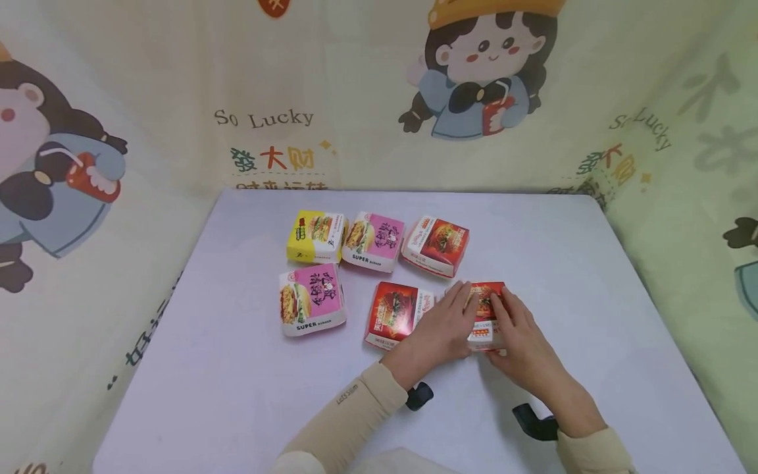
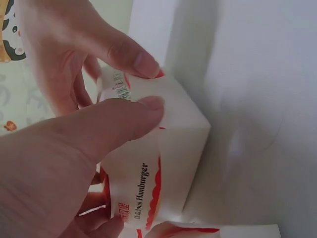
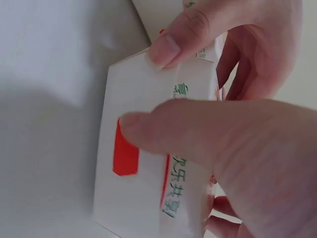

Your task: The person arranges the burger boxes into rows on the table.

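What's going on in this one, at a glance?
A person has both hands on one burger box at a pale table. The left grip and right grip hold a red-and-white box between them, thumbs on its near side. Just left of it is another red-and-white box, partly hidden by the left grip, then a pink box. Farther back, a yellow-and-white box, second pink box and third red-and-white box form a row.
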`<state>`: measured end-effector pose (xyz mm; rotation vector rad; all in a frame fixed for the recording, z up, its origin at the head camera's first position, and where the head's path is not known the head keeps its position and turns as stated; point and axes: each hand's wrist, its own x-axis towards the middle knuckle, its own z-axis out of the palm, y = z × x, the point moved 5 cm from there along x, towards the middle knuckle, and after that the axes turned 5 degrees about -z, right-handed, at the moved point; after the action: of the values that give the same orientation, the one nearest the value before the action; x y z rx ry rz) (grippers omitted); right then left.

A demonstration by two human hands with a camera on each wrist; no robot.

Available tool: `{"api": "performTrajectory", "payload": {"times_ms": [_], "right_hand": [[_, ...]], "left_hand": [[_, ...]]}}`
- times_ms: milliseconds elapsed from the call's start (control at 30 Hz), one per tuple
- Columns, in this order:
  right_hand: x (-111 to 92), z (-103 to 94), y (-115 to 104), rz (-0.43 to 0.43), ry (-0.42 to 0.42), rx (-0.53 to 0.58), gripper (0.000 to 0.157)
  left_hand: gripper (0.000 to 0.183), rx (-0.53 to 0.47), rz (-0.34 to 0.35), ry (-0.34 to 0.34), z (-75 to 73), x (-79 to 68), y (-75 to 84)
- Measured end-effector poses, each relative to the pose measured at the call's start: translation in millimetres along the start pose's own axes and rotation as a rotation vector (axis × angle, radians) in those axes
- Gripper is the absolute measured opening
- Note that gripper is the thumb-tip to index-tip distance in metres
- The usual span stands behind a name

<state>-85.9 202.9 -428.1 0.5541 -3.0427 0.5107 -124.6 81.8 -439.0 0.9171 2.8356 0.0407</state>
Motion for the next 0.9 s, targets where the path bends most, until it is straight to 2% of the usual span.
{"api": "performTrajectory", "payload": {"times_ms": [167, 400, 633, 900], "right_hand": [[-1.9, -0.4, -3.2, -0.009, -0.010, 0.034, 0.104], [-3.5, 1.3, -5.5, -0.042, -0.036, 0.034, 0.106], [-4.0, 1.8, -3.6, -0.032, -0.047, 0.037, 0.109], [-2.1, -0.3, -5.6, -0.036, -0.052, 0.057, 0.114]], "left_hand": [[0.093, -0.027, 0.041, -0.033, 0.3, -3.1, 0.4], [0.094, -0.052, 0.033, -0.074, 1.7, -6.2, 1.1], [0.100, -0.110, 0.030, -0.060, 1.1, -8.9, -2.2], [0.109, -0.270, -0.005, -0.020, -10.6, -22.0, -21.7]]}}
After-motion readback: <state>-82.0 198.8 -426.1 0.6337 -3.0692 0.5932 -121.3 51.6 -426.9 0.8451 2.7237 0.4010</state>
